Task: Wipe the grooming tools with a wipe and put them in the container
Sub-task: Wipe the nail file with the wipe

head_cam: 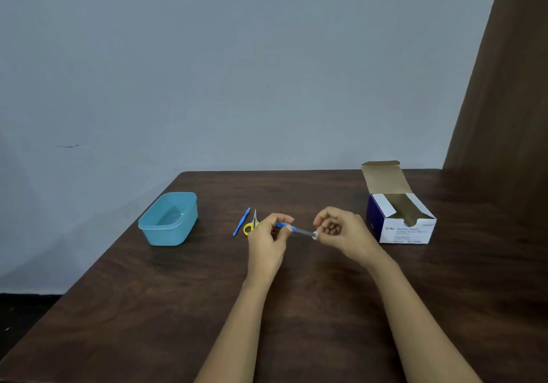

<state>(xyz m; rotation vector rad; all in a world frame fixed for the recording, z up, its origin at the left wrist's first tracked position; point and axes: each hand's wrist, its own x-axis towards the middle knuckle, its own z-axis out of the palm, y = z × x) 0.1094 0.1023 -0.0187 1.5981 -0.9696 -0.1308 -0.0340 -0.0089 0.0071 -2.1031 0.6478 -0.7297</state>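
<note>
My left hand [268, 238] pinches the blue handle of a nail file [298, 230] and holds it level above the table. My right hand [341, 232] pinches a small white wipe [315, 235] around the file's metal tip. Left of my hands, a thin blue cuticle tool [240, 222] and small yellow-handled scissors [251, 224] lie side by side on the table. The light blue plastic container [169, 219] stands open further left; I see no tool inside it.
An open white and blue box of alcohol swabs [400, 219] stands at the right, flap up. The dark wooden table [178, 308] ends at the left edge near the container. A brown curtain [510, 86] hangs at the far right.
</note>
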